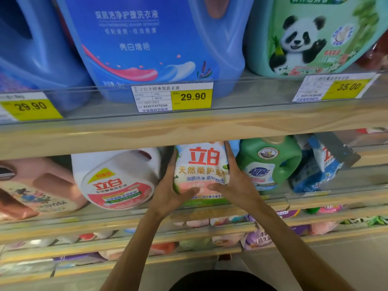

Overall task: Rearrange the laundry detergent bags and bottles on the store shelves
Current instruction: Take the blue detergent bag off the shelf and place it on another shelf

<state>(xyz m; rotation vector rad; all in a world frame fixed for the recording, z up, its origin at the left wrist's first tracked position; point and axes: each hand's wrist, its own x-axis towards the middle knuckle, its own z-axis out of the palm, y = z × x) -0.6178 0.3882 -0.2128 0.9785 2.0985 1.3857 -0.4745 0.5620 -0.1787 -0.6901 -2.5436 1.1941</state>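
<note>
Between the fingers (230, 156) of left hand (168, 192) and right hand (237, 185), curled round its sides: white soft-plastic detergent bag (201, 166), red lettering, on mid shelf (94, 225). Probably heavy, floppy, slick; support low on both flanks.

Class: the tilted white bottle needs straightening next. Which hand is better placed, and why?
Likely the left hand: it holds the bag's left side, beside the white bottle; the right hand holds the far side.

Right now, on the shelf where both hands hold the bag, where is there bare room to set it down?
The shelf looks bare right of the blue bag. A narrow dark gap lies between the white bottle and the held bag. The green bottle crowds its right side.
</note>
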